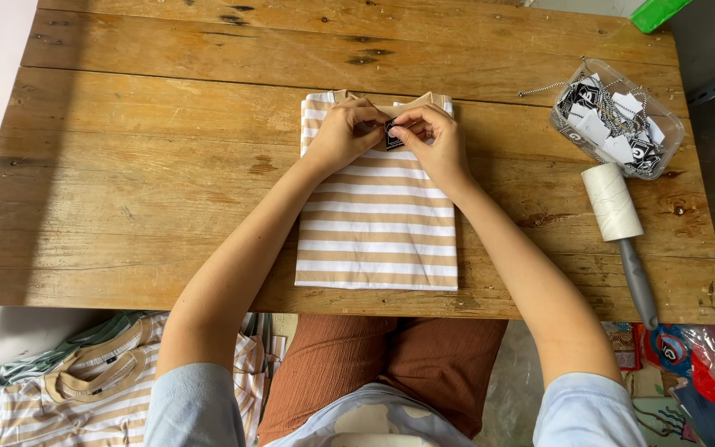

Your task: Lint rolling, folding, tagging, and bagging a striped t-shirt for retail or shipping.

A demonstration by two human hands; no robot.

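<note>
Small black tag [393, 134] pinched between fingers of left hand [343, 132] and right hand [434, 141], at folded striped shirt's [376, 223] collar on counter [126, 165].

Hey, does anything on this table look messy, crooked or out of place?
Little stands out. The folded striped shirt lies square. Only a ball chain trails out of the clear tag tub onto the wooden table, and the lint roller lies askew.

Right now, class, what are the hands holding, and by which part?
Both hands, left and right, pinch a small black tag by its edges at the collar of the folded striped shirt.
</note>
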